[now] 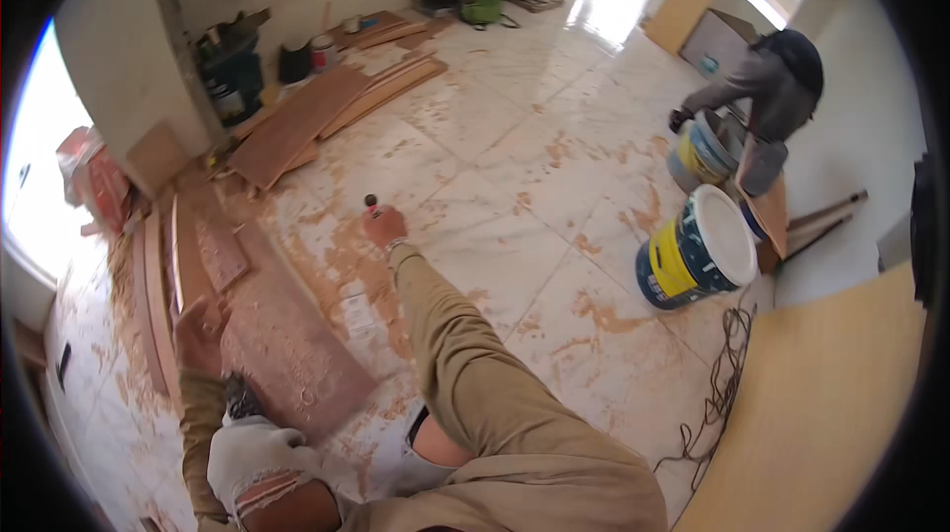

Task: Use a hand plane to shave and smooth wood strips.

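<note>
Printed in several places, legible in none.

On the white-lidded bucket [707, 265], spreads across a yellow label [670, 261] in dark marks, with pale characters near the lower edge, too small and slanted to make out. On the open bucket [701, 154] just beyond, appears again over yellow and blue, blurred past reading. On the pale sheet [359, 313] lying flat on the tiled floor [515, 270], shows only as faint marks, too fine to decipher.
</note>
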Available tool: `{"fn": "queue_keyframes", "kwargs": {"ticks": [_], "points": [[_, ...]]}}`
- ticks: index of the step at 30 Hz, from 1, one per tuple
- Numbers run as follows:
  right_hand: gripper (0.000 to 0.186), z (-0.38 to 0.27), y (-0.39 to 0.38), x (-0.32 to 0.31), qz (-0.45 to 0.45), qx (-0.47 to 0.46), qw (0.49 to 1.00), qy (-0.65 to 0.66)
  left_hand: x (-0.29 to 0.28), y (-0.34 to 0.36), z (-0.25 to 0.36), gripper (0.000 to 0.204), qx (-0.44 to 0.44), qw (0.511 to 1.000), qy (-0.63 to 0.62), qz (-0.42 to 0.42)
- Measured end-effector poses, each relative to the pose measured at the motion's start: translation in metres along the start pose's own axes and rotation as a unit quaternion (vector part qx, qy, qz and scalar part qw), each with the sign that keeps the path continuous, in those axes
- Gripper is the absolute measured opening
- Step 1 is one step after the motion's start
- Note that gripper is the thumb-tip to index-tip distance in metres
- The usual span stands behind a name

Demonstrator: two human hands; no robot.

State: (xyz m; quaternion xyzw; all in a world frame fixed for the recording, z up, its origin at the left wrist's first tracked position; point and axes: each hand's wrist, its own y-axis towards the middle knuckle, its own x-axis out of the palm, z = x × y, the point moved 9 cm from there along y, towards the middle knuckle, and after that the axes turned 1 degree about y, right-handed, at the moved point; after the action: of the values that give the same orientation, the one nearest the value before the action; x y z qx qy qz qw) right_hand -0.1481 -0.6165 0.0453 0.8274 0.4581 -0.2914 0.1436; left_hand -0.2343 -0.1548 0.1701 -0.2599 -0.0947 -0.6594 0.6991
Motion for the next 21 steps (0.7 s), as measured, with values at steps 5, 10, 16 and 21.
{"fn": "queue_keyframes", "kwargs": {"ticks": [5,10,16,21], "points": [[0.047,-0.003,-0.010,-0.017,-0.074,0.046,0.995,0.052,0.017,-0.004,0.021,0.046,0.010,0.996,-0.032,-0.088],[0.042,-0.011,-0.013,-0.020,-0.050,0.045,0.993,0.093,0.018,-0.008,0.022,0.055,-0.011,0.998,-0.052,-0.045],[0.042,-0.015,-0.014,-0.026,-0.039,0.033,0.995,0.088,0.009,-0.004,-0.001,0.056,-0.058,0.992,-0.109,-0.014],[0.044,-0.012,-0.003,-0.019,-0.018,0.048,0.998,0.039,0.001,0.008,-0.021,0.047,-0.099,0.994,-0.048,0.002]]}}
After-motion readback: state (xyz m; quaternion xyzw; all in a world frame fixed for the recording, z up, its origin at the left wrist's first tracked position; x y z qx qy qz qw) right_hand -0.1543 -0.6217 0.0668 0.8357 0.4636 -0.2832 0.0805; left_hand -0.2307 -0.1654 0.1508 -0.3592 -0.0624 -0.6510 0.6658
